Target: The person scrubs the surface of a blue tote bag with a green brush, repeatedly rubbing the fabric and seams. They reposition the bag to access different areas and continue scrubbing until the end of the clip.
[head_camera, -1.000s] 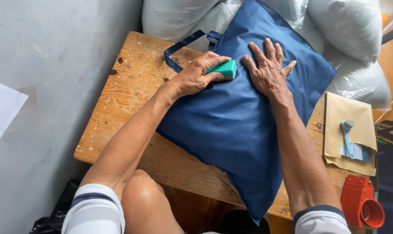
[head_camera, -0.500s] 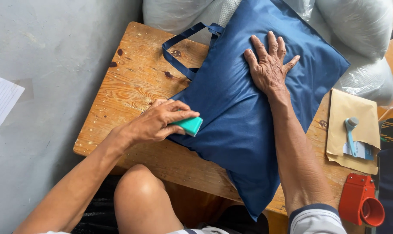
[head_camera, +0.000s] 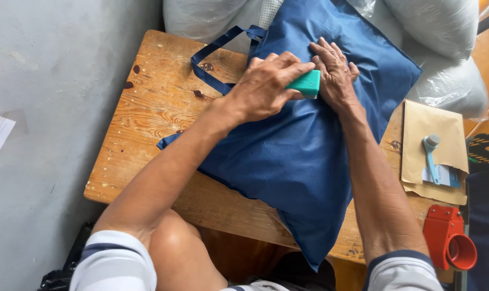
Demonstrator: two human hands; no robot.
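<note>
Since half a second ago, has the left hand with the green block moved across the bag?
Yes. The left hand has carried the green block from the blue bag's near left edge up to its far end, beside the right hand pressing there.

Blue fabric bag (head_camera: 304,156) and small teal block (head_camera: 305,84) on the wooden bench (head_camera: 147,124).
The stuffed bag lies flat and diagonal, its bottom corner hanging over the near edge, its handles toward the far edge. The block sits on the bag's upper part.
</note>
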